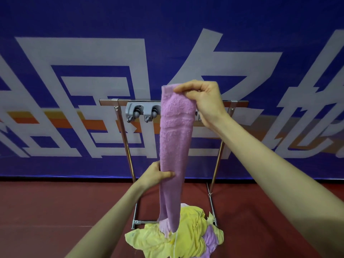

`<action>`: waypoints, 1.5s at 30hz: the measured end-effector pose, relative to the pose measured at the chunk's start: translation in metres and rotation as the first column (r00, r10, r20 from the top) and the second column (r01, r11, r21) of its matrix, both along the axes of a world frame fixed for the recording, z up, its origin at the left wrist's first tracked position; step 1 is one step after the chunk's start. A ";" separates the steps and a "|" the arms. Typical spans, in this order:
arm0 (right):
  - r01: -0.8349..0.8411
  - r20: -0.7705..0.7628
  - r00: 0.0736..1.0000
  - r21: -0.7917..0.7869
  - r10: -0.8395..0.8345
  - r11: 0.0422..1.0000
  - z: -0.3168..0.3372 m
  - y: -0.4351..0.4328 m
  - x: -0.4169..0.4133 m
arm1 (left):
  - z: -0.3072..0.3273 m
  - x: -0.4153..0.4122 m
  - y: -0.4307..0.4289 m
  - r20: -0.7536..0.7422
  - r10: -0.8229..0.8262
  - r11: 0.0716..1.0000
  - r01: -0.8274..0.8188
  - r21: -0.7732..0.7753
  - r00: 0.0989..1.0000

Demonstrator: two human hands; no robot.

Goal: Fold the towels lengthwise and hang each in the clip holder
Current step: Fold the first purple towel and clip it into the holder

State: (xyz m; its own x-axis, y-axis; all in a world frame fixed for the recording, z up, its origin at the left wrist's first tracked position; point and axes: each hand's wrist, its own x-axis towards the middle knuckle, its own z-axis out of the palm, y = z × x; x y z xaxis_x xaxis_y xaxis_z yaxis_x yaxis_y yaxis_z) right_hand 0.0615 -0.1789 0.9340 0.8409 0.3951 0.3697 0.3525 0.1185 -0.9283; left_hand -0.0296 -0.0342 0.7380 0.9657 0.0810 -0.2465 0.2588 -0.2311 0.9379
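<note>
A purple towel [174, 146], folded into a long narrow strip, hangs straight down in front of the rack. My right hand [203, 98] grips its top end, raised just above the rack's top bar. My left hand [158, 174] pinches the strip about halfway down, thumb on the front. The grey clip holder [142, 112] is mounted on the top bar; two of its clips show to the left of the towel, and the rest is hidden behind the towel and my right hand. A heap of yellow towels [186, 237] lies on the floor below, with a purple one [210, 237] among them.
The chrome rack [128, 157] stands on a dark red floor [55, 211], its slanted legs on either side of the hanging towel. Behind it runs a blue banner wall [74, 25] with large pale characters.
</note>
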 end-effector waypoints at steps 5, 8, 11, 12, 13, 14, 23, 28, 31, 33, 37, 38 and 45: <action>0.066 -0.008 0.998 0.128 -0.065 0.990 0.014 -0.005 0.006 | -0.019 0.000 -0.002 -0.060 -0.047 0.999 0.047 0.004 0.997; 0.112 -0.008 0.994 0.166 -0.112 0.980 0.019 -0.008 0.009 | -0.035 0.000 0.000 -0.136 -0.108 0.993 0.114 0.038 0.985; 0.163 -0.031 0.987 0.205 -0.161 0.965 0.022 -0.013 0.012 | -0.043 -0.003 0.002 -0.179 -0.123 0.992 0.128 0.012 0.976; 0.186 -0.040 0.983 0.220 -0.182 0.958 0.022 -0.015 0.014 | -0.042 -0.005 0.003 -0.177 -0.104 0.995 0.103 -0.012 0.979; 0.207 -0.053 0.978 0.242 -0.200 0.948 0.022 -0.017 0.016 | -0.043 -0.005 0.004 -0.171 -0.076 0.997 0.071 -0.037 0.982; 0.224 -0.070 0.975 0.268 -0.213 0.937 0.022 -0.019 0.018 | -0.042 -0.006 0.006 -0.158 -0.057 0.997 0.047 -0.065 0.986; 0.407 -0.082 0.911 0.032 -0.403 0.913 -0.018 -0.026 0.033 | 0.022 0.002 0.003 -0.028 0.064 0.971 -0.069 -0.229 0.998; 0.393 -0.081 0.899 -0.285 -0.430 0.874 -0.053 -0.037 0.034 | 0.069 0.011 0.006 0.099 0.060 0.967 -0.034 -0.254 0.993; 0.216 -0.126 0.948 -0.418 -0.291 0.882 -0.070 -0.043 0.026 | 0.090 0.015 0.006 0.129 -0.009 0.972 0.039 -0.234 0.992; -0.055 -0.258 0.964 -0.446 -0.070 0.893 -0.082 -0.045 0.023 | 0.103 0.017 0.000 0.133 -0.095 0.971 0.121 -0.205 0.987; -0.505 -0.531 0.778 -0.211 0.335 0.837 -0.108 -0.046 0.015 | 0.115 0.020 -0.013 0.073 -0.261 0.961 0.266 -0.075 0.963; -0.549 -0.552 0.743 -0.177 0.380 0.817 -0.111 -0.047 0.014 | 0.117 0.019 -0.016 0.056 -0.273 0.959 0.276 -0.069 0.960; -0.618 -0.559 0.702 -0.171 0.441 0.767 -0.124 -0.049 0.015 | 0.113 0.014 -0.014 0.038 -0.226 0.974 0.225 0.017 0.973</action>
